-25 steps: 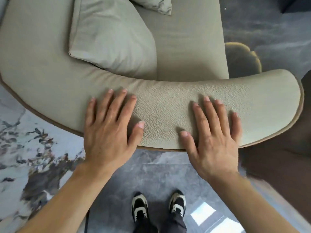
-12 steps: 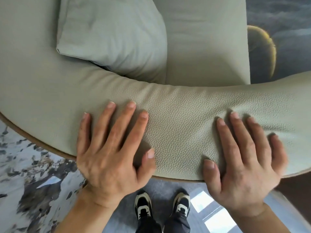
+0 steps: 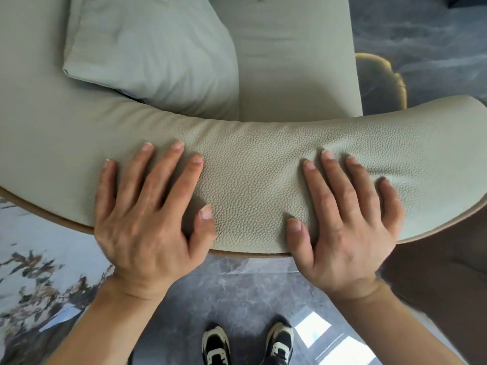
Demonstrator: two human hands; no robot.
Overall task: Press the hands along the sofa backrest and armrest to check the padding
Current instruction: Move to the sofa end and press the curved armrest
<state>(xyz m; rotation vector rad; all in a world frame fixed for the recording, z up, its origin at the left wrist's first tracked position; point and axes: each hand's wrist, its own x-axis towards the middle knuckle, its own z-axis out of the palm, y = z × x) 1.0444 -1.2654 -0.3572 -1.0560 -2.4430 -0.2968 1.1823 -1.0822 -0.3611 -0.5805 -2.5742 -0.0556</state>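
The sofa backrest [image 3: 253,185] is a curved, pale grey-green roll of pebbled leather with a brown piped lower edge, running across the middle of the view. My left hand [image 3: 147,214] lies flat on its left part, fingers spread, palm over the near edge. My right hand [image 3: 345,227] lies flat further right, fingers spread, and the leather dimples and creases around the fingertips. Both hands hold nothing. The backrest's right end curves out towards the frame's right edge.
A pale loose cushion [image 3: 152,54] leans inside the backrest on the seat [image 3: 290,64]. Dark marbled floor [image 3: 237,291] lies below, with my two black-and-white shoes [image 3: 247,343]. A light patterned floor patch [image 3: 31,259] is at the left. A dark brown surface [image 3: 442,272] sits at the right.
The view has pulled back slightly from the backrest. My right hand has slid left along the roll, closer to my left hand, and both stay pressed flat.
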